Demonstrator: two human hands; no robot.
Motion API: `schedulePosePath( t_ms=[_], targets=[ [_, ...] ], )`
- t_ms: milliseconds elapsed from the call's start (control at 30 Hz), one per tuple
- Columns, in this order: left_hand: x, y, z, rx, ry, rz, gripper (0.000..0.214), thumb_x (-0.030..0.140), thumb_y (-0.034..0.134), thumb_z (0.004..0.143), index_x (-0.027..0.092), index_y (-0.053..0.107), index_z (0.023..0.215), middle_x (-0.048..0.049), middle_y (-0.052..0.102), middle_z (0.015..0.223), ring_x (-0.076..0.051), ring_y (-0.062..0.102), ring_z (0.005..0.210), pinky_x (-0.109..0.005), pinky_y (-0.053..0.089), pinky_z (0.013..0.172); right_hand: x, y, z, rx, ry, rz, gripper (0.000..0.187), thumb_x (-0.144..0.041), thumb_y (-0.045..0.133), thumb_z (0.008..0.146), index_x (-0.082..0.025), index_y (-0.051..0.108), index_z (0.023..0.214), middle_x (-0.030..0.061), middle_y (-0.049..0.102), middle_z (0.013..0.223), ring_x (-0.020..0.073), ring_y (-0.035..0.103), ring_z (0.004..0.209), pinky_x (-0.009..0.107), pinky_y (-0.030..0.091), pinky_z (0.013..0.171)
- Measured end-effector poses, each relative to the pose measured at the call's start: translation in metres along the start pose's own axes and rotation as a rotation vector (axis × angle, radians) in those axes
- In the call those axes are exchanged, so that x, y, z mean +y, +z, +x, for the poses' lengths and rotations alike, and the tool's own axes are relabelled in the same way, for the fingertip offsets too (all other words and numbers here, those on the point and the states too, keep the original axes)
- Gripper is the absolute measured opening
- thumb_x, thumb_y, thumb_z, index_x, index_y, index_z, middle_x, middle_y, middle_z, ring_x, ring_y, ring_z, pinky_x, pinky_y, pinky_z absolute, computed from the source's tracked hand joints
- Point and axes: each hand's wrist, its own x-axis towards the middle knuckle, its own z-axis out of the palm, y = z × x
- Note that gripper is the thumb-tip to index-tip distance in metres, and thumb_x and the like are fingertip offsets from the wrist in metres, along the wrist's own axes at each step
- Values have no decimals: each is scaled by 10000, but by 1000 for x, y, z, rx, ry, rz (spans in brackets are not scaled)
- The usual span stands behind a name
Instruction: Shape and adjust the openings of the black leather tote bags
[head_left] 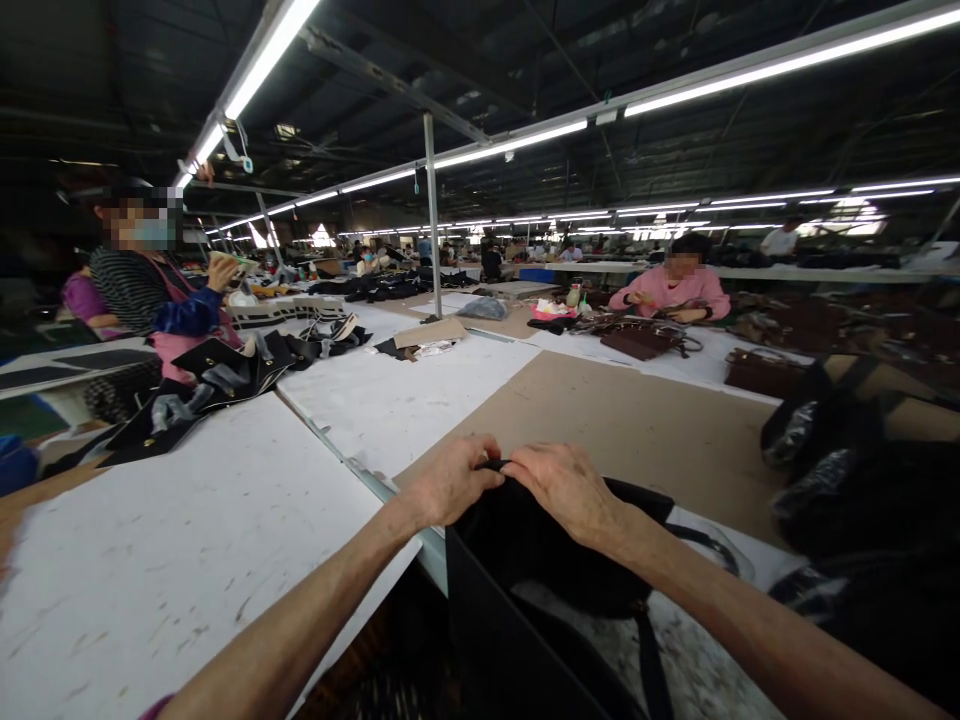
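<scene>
A black bag (525, 560) stands at the near edge of the white worktable (187, 560), its opening facing me. My left hand (454, 483) and my right hand (564, 485) meet at the far top rim of the bag, both pinching the black material there. The fingertips of the two hands nearly touch. A black strap (651, 660) hangs down the bag's near side.
A brown cardboard sheet (622, 420) lies beyond the bag. Black bags in plastic (847, 450) pile up at right. A person in a striped top (142, 290) stands at left by black bag parts (217, 380). A person in pink (675, 290) sits across with brown bags (645, 338).
</scene>
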Motion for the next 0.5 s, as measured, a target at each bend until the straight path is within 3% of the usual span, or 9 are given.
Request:
schedulePosePath(
  t_ms=[100,233,367,500],
  targets=[
    [9,1,-2,77,12,162,154,246,469,721,159,595,705,19,494,556,-113,421,556,-224,306,538,4,4,-2,39,3,-1,254,-293,433,900,-184,571,716,21,606,667,170,545,650,262,315,571],
    [17,1,-1,85,58,305,181,200,457,716,152,604,622,11,475,510,-107,400,516,-227,295,537,4,4,-2,50,-8,-41,271,-292,424,906,-185,550,691,19,606,650,169,550,625,268,287,537],
    [18,1,1,66,62,312,181,195,468,716,152,619,625,1,494,523,-113,412,532,-221,302,541,5,-6,-4,-36,-11,-63,247,-280,425,906,-193,544,708,20,616,646,168,553,579,269,256,499],
    [16,-1,3,71,34,280,163,214,477,711,166,600,615,4,487,535,-125,414,556,-220,297,544,31,-20,-26,-131,73,-137,206,-309,432,899,-211,534,749,16,594,612,173,533,538,278,221,487]
  ],
)
